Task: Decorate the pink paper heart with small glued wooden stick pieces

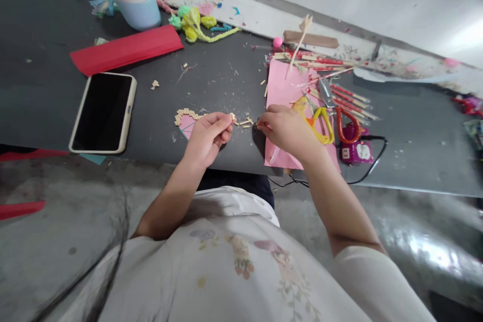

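Observation:
My left hand (pixel 211 133) is closed, thumb against fingers, pinching a small cluster of pale wooden pieces (pixel 232 116). Just left of it, partly covered by the hand, lies a pink paper piece (pixel 185 123) edged with a curved row of small wooden bits (pixel 184 112). My right hand (pixel 283 128) has its fingertips pinched together low over the table, at the right end of some short cut wooden sticks (pixel 246 123). What those fingertips hold is too small to make out. Under the right hand and wrist lies a pink sheet (pixel 279 85).
Yellow-handled scissors (pixel 324 128), red-handled pliers (pixel 349 128) and a purple box (pixel 356 152) with a black cable are at right. Red-wrapped sticks (pixel 350 100) lie behind them. A phone (pixel 103 113), red folded paper (pixel 128 49) and a white-blue cup (pixel 139 5) stand left.

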The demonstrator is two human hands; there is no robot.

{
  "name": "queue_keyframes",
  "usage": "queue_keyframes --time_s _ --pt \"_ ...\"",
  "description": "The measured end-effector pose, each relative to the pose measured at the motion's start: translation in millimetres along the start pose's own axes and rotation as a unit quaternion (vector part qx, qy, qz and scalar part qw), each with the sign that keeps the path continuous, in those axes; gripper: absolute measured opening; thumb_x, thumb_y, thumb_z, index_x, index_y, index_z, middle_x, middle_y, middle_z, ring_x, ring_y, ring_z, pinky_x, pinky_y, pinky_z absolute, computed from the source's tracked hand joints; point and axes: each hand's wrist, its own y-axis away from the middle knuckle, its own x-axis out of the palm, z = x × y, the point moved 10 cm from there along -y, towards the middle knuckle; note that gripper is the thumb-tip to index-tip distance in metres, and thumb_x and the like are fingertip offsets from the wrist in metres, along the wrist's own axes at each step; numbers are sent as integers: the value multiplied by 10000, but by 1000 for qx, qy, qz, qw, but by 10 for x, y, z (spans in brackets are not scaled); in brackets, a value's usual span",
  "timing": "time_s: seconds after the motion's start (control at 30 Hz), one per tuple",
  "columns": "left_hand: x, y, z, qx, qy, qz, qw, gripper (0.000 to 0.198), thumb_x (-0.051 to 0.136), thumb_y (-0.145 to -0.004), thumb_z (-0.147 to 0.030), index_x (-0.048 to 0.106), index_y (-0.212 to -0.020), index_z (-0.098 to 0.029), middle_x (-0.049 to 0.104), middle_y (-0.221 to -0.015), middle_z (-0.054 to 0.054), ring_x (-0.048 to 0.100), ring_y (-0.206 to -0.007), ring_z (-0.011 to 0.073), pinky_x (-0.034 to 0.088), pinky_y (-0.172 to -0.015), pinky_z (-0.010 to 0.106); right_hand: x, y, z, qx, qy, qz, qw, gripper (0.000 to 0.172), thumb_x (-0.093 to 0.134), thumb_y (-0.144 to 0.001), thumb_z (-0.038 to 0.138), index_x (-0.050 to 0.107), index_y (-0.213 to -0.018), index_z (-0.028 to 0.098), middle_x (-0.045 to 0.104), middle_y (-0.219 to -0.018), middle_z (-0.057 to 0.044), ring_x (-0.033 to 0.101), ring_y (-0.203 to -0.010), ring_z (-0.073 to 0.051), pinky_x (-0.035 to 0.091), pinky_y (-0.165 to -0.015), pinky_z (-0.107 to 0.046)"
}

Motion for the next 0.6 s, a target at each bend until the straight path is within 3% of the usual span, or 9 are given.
queue_keyframes --time_s 0.23,0.37,0.47,0.6 --pt "6 7 3 3 -12 4 1000 226 842 -637 -309 677 -667 -158 607 -600 -31 473 -454 2 346 -432 130 18 -34 -58 23 -19 7 1000 147 562 -818 142 706 -843 146 642 -850 -96 578 -781 -215 393 -677 -314" --pt "3 3 12 4 -10 6 1000 234 848 -628 -312 674 -661 -160 608 -600 -32 477 -452 1 343 -430 127 -72 21 -177 29 -144 -44 988 100 604 -737 140 680 -799 162 622 -795 -49 554 -705 -165 404 -652 -293" --pt "4 -4 12 2 -13 9 1000 240 853 -618 -308 663 -652 -164 614 -602 -31 476 -448 3 345 -427 128 -161 95 -273 32 -312 -96 945 104 625 -692 119 639 -781 172 604 -741 -2 533 -649 -121 419 -627 -267" --pt "6 -8 9 0 -15 11 1000 254 858 -605 -314 657 -649 -165 613 -599 -29 480 -448 5 343 -424 127 -182 155 -307 28 -507 -136 851 99 658 -687 140 612 -766 179 603 -728 18 540 -615 -95 441 -576 -241"
